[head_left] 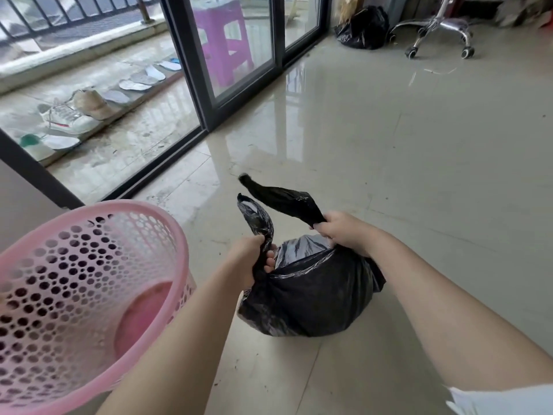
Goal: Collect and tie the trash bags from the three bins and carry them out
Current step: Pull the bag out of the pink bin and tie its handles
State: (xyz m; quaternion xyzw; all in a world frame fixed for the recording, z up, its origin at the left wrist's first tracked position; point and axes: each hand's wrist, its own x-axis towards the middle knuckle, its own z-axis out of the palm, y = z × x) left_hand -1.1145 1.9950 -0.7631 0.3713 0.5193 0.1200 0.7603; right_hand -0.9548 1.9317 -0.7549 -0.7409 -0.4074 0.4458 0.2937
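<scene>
A full black trash bag (308,298) sits on the glossy tile floor in front of me. Its top is drawn into two twisted ears. My left hand (253,259) grips the left ear, which stands up and curls over. My right hand (344,232) grips the right ear, which sticks out up and to the left. Between the hands the bag mouth is still slightly apart. A pink perforated plastic bin (89,217) with no liner stands at my lower left, beside my left forearm. A second black trash bag (363,28) lies far back by the wall.
A sliding glass door with a dark frame (191,76) runs along the left, with its track on the floor. Shoes and insoles (71,118) lie on the balcony beyond, and a purple stool (223,40) stands behind the glass. A chrome office chair base (440,31) stands at the back right.
</scene>
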